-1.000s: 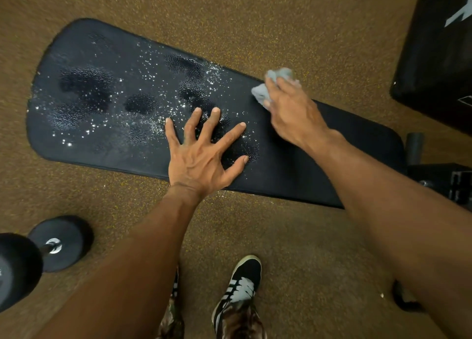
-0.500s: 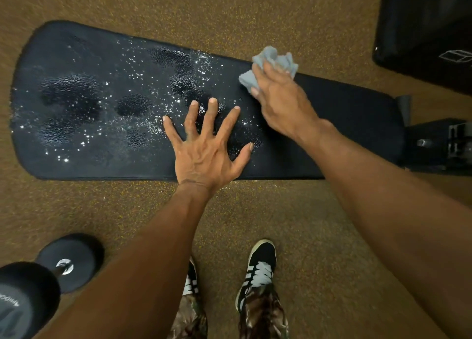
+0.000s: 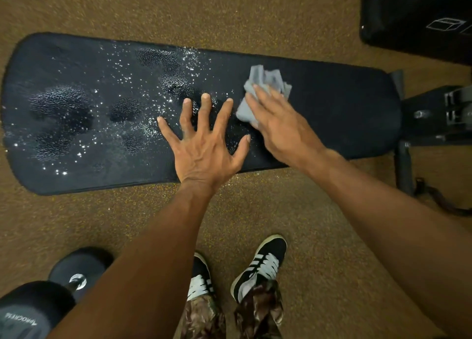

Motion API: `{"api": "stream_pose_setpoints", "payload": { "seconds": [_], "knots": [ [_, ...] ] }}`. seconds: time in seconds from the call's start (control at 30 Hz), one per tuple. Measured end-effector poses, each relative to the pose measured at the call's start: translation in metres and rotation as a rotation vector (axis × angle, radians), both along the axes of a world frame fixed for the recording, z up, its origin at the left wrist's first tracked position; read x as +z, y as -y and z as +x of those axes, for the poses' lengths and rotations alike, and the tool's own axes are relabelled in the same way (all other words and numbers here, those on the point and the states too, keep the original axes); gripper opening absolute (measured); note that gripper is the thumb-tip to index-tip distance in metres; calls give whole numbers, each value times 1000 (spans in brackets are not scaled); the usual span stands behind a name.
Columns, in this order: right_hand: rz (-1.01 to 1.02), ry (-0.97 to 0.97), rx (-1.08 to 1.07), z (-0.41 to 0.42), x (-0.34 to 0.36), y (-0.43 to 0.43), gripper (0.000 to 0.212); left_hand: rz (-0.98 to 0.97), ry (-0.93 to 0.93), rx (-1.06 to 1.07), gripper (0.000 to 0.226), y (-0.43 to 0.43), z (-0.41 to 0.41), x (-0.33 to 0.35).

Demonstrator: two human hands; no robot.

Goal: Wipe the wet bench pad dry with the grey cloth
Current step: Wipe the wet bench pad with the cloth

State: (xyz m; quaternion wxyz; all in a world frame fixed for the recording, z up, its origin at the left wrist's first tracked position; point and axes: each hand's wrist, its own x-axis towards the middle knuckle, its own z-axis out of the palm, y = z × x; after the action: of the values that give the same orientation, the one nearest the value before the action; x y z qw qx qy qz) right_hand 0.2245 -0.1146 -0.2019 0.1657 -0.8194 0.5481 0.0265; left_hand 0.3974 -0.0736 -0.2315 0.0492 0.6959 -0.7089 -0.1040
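From the head camera, the right hand (image 3: 278,124) has drawn back toward the person across the bench pad (image 3: 344,114): half a second ago it pressed the grey cloth (image 3: 263,88) near the pad's far edge, and now hand and cloth sit around the middle of its width, just beside the left hand's thumb and index finger. The right hand lies flat over the cloth, fingers loosely closed on the bunched fabric, which sticks out beyond the fingertips and touches the pad. The left hand (image 3: 204,144) has not shifted; it is spread wide, palm down, bracing on the near half of the pad and holding nothing. This reads as one stroke of wiping pulled across the pad's width. The stretch of pad right of the cloth looks matt and dry, while droplets and dark wet patches (image 3: 63,114) cover everything to the left, so most of the work likely remains. The cloth probably has to travel left next, and the braced left hand rests on part of the wet zone, so it would need to lift or the pad beneath it stays damp. A dumbbell (image 3: 38,308) lies on the floor (image 3: 319,236) at lower left, near the person's shoes (image 3: 260,262).
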Motion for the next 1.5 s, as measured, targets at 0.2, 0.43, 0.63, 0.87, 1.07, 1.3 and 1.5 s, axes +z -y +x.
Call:
{"api": "stream_pose_setpoints", "payload": {
  "seconds": [0.2, 0.43, 0.63, 0.87, 1.07, 1.3, 1.5],
  "knots": [
    [62, -55, -166, -39, 10, 1, 53, -7, 1, -1, 76, 2, 1, 2],
    [60, -11, 15, -8, 7, -22, 51, 24, 3, -23, 77, 0, 0, 3],
    [58, -70, -115, -24, 17, -20, 51, 38, 6, -24, 77, 0, 2, 5],
    [10, -20, -75, -16, 11, -40, 52, 49, 9, -25, 78, -1, 1, 6],
    [66, -9, -238, -34, 8, -26, 57, 48, 21, -29, 79, 1, 2, 5],
    [41, 43, 18, 0, 4, -66, 48, 56, -3, -35, 73, -1, 4, 4],
    [83, -174, 16, -22, 10, -78, 63, 54, -14, -30, 75, -1, 4, 7]
  ]
}}
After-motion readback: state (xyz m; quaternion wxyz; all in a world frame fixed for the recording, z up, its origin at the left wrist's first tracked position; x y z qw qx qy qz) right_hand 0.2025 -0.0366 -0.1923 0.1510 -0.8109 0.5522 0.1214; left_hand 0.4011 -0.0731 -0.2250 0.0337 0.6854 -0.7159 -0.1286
